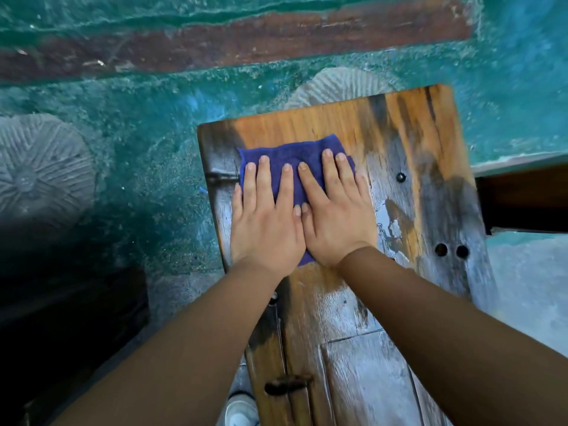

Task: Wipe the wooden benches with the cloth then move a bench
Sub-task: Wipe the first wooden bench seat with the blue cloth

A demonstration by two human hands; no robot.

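2 hands press 1 cloth flat on the counter. Largest in view is the teal painted floor (129,155), worn and gritty, with a reddish-brown band (233,41) across its far part and grey ribbed patches where the paint is gone. The wooden counter (408,167) runs from the bottom edge up to a squared far end; its surface shows orange-brown grain, dark stains, pale grey worn areas, 1 dark fastener head and 2 round holes near the right edge. A 2nd dark wooden piece (525,198) enters from the right edge, beside the counter. Both forearms, in brown sleeves, reach forward from the bottom of the frame.

The blue cloth (285,150) lies spread on the counter near its far left corner. The left hand (266,222) rests palm-down on the cloth's left part, fingers straight, its outer edge on bare wood. The right hand (335,219) rests palm-down on the right part, fingers straight. The 2 hands lie side by side, touching. Neither grip is clenched; both are flat and released, pressing only. A white shoe tip (241,410) shows at the bottom.
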